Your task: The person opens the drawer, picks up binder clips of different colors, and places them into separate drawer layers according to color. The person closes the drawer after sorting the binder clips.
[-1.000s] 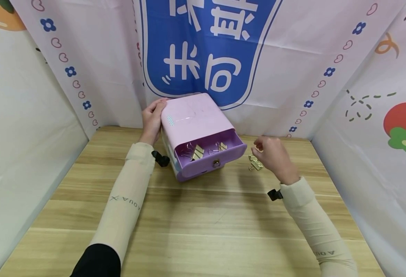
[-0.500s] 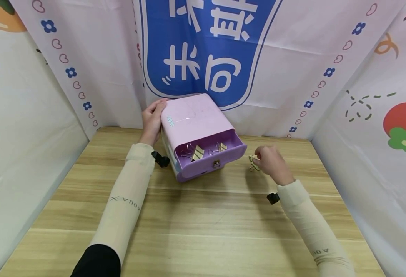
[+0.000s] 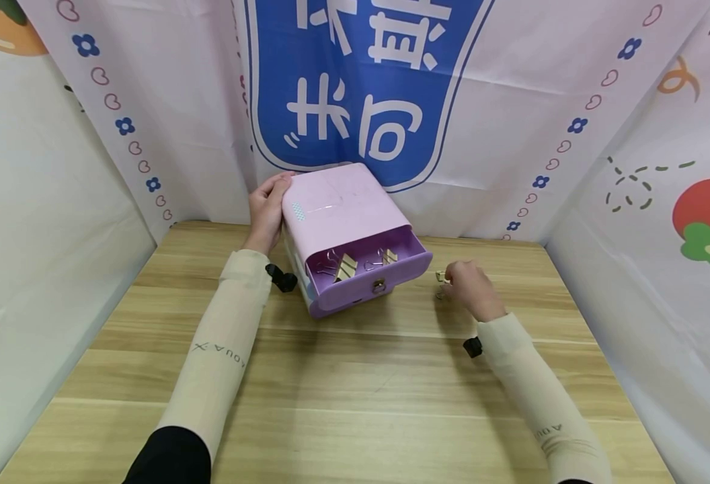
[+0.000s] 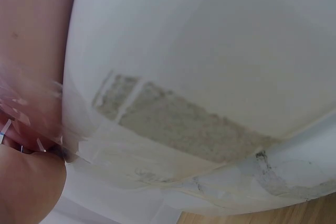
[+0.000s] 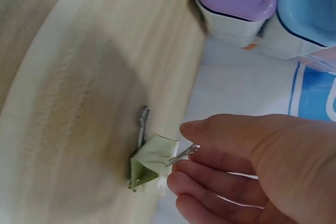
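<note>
A pink-topped drawer box (image 3: 343, 202) stands angled at the back of the table, its purple upper drawer (image 3: 355, 296) pulled out. Gold binder clips (image 3: 345, 267) with wire handles lie inside that drawer. My left hand (image 3: 265, 208) grips the box's rear left corner; the left wrist view shows its white side wall (image 4: 210, 51) close up. Right of the box, my right hand (image 3: 472, 289) is down at gold clips on the table, partly covering them. In the right wrist view, thumb and fingers pinch the wire handle of one binder clip (image 5: 155, 161).
The wooden table (image 3: 361, 403) ends against a white printed cloth (image 3: 482, 134) at the back, with further cloth walls left and right. A blue lower drawer (image 5: 310, 9) shows beside the purple one in the right wrist view.
My right hand has come down and slightly left onto the clips on the table. My left hand and the drawer box have stayed in place.
</note>
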The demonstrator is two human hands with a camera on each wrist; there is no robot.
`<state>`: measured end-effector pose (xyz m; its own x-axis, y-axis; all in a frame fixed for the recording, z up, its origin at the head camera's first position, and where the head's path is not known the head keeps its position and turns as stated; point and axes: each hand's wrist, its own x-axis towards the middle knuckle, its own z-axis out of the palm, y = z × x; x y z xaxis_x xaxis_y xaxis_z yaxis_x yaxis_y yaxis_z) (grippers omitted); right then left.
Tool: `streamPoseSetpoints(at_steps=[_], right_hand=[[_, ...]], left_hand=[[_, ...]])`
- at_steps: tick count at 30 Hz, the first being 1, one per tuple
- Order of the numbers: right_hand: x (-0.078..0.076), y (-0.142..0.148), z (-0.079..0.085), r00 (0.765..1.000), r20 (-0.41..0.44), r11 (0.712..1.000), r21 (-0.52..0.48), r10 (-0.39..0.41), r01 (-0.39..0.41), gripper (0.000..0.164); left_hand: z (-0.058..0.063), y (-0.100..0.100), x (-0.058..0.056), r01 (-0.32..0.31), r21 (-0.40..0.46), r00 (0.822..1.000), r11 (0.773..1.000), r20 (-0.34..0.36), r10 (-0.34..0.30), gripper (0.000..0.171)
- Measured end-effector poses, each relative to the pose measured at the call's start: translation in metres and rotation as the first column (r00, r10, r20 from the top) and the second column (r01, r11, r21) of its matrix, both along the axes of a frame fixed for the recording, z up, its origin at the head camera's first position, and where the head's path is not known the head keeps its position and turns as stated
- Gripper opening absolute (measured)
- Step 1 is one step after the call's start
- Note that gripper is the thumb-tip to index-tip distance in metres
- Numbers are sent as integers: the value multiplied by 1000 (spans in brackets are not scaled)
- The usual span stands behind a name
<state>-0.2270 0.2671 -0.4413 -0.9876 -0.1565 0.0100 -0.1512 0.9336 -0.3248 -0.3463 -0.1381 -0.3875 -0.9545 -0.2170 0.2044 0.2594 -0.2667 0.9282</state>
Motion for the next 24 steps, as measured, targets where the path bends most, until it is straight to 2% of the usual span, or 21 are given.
streamPoseSetpoints(at_steps=[6, 10, 17, 20, 24], right_hand=[[-5, 0, -5, 1000, 26, 999, 38, -10, 9, 12], [-6, -1, -5, 1000, 13, 999, 52, -2, 2, 14], [-7, 4, -1, 999, -36, 999, 38, 9, -7, 36], [-7, 7, 3, 998, -65, 999, 32, 20, -18, 34], [-7, 9, 10, 998, -60, 999, 34, 13, -11, 27]], left_hand=[[1, 0, 1, -1, -9, 1000, 1000, 9, 2, 32], [2, 0, 1, -3, -8, 1000, 1000, 11, 3, 32], [2, 1, 1, -4, -6, 1000, 1000, 15, 4, 32], [2, 0, 1, -2, -11, 1000, 1000, 20, 2, 33], [2, 0, 3, 2, -16, 1000, 1000, 27, -2, 34]])
